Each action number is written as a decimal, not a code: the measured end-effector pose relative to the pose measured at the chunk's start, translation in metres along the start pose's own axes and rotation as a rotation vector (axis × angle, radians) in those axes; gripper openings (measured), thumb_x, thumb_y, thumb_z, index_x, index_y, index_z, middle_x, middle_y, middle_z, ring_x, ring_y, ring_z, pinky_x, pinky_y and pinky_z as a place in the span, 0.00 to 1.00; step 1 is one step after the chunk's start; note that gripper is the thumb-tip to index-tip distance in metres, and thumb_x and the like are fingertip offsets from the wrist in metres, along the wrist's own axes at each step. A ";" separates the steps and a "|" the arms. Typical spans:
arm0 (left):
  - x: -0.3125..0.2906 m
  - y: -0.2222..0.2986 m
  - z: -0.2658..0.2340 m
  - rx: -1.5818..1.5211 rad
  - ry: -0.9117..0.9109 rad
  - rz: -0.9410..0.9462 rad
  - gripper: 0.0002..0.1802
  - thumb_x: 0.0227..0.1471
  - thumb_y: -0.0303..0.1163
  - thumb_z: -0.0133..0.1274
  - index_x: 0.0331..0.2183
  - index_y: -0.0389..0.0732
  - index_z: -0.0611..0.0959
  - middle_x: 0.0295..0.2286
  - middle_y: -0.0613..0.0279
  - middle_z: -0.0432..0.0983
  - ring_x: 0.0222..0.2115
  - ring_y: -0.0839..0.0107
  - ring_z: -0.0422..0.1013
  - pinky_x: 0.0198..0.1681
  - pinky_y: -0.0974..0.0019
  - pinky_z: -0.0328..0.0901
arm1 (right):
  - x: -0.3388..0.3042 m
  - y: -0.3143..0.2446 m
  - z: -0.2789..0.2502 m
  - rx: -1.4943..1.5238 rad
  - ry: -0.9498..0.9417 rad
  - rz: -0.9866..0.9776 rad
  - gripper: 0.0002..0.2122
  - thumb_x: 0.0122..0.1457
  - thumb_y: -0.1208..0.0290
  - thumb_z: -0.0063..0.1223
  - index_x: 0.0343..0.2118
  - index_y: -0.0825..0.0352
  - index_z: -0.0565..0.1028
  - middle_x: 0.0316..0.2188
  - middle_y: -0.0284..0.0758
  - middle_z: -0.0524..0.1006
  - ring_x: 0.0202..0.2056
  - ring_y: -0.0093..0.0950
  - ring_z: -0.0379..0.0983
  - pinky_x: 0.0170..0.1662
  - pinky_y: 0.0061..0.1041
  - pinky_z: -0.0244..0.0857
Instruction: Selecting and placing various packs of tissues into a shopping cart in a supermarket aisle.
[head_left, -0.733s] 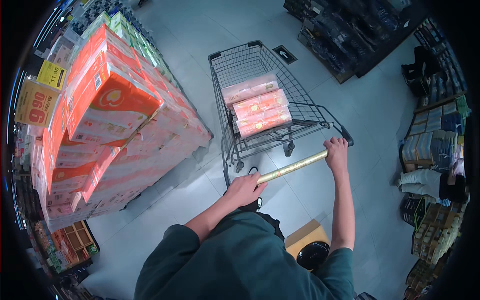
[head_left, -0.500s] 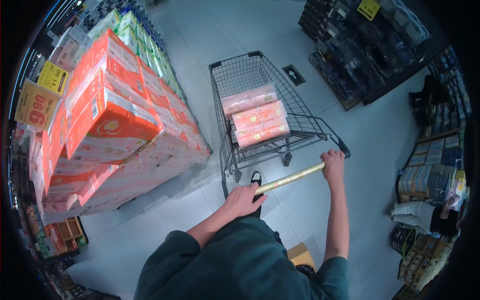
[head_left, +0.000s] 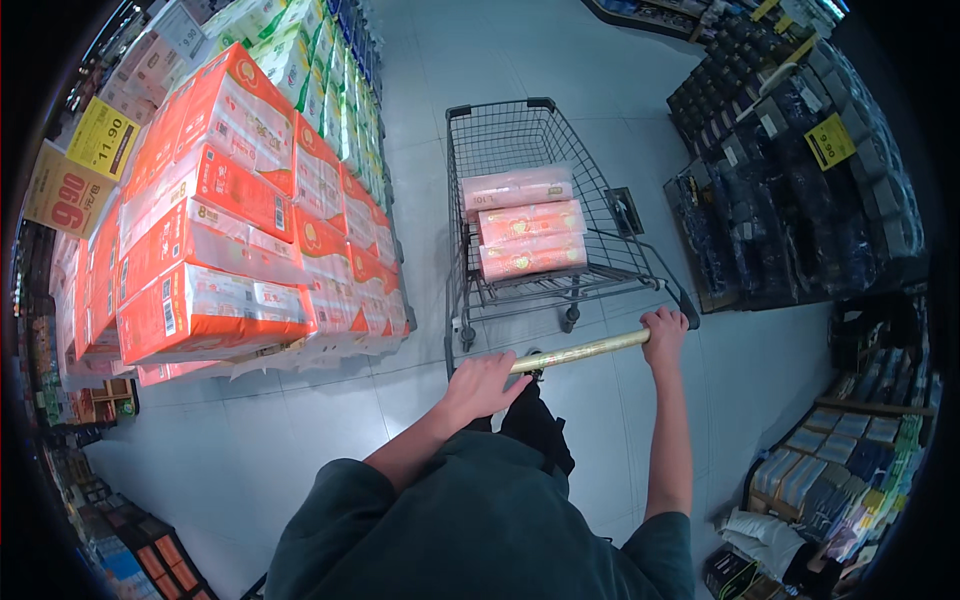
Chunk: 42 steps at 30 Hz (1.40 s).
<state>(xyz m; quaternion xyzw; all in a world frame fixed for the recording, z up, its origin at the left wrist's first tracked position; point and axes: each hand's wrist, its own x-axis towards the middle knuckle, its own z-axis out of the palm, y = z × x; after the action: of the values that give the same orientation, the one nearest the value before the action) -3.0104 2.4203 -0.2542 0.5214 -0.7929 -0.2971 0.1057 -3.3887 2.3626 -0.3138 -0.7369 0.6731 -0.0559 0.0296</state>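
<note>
A dark wire shopping cart [head_left: 497, 130] stands in front of me. Both hands are on its pale gold handle bar [head_left: 590, 351]. My left hand [head_left: 482, 388] lies over the bar's left end, fingers curled forward and thumb on the near side. At the other end, my right hand [head_left: 664, 338] is closed around the bar. Inside the basket are three pink plastic-wrapped paper packs: a paler far pack [head_left: 517, 190], a middle pack [head_left: 532, 222] and a near pack [head_left: 533, 258].
Left of the cart rises a tall stack of orange-and-white tissue packs [head_left: 230, 280], with green packs [head_left: 340, 100] beyond. Price signs [head_left: 103, 140] stand at its side. A dark display rack [head_left: 770, 200] is on the right. Folded goods fill shelves [head_left: 820, 460] at lower right, near another person [head_left: 765, 535].
My view and the cart have swung round to the right past the stack. The dark rack now sits farther right and lower. Both hands keep their hold on the bar.
</note>
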 end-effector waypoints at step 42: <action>0.499 -0.215 -0.174 0.049 0.404 -0.426 0.20 0.60 0.43 0.49 0.25 0.40 0.85 0.22 0.52 0.80 0.25 0.52 0.76 0.32 0.51 0.66 | 0.629 -0.160 0.077 0.136 -0.690 -0.861 0.12 0.55 0.66 0.54 0.42 0.62 0.74 0.22 0.43 0.79 0.27 0.46 0.78 0.32 0.47 0.71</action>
<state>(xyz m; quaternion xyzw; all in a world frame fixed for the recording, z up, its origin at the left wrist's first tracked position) -2.9799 1.8530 -0.3103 0.7273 -0.6352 -0.1835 0.1841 -3.1661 1.7492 -0.3446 -0.9173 0.2573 0.1383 0.2705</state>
